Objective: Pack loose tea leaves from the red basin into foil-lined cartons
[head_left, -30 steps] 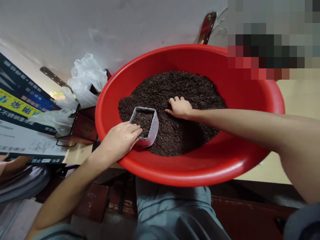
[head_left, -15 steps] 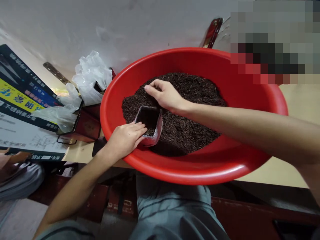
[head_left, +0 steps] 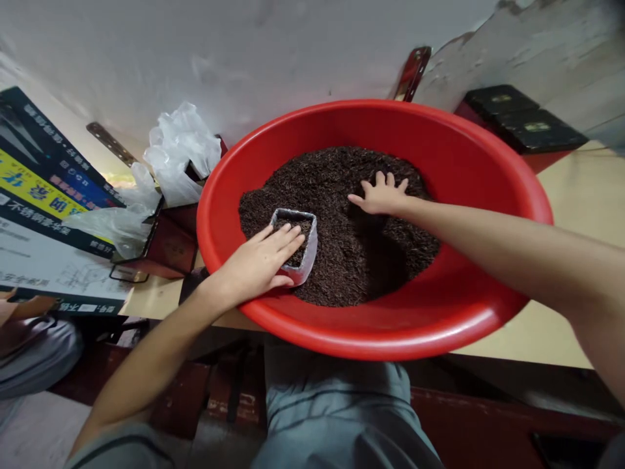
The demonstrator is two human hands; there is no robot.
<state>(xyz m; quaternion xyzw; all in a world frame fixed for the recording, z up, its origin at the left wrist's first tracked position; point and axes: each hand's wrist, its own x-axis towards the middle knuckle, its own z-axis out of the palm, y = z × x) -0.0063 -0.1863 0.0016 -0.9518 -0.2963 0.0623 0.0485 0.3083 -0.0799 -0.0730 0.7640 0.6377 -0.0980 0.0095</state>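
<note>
A wide red plastic basin (head_left: 469,326) holds a heap of dark, dry shreds (head_left: 332,273) that look like loose tea leaves. In its left part stands a small clear square plastic container (head_left: 306,259) with some of the same shreds inside. My left hand (head_left: 258,264) lies over the container, fingers stretched flat across its mouth onto the shreds, thumb near its front side. My right hand (head_left: 383,195) is spread wide over the right part of the heap, palm down and fingers apart, with nothing seen in it. Whether its palm touches the shreds is hidden.
Left of the basin stand dark red boxes (head_left: 170,241) with crumpled clear plastic bags (head_left: 180,146) and a large printed carton (head_left: 53,208). Black-topped boxes (head_left: 522,117) sit at the back right by the wall. Part of another person (head_left: 36,352) shows at the lower left.
My right hand has moved right, away from above the container, and its curled fingers have spread. My left hand has slid farther over the container's mouth. More shreds now show inside the container.
</note>
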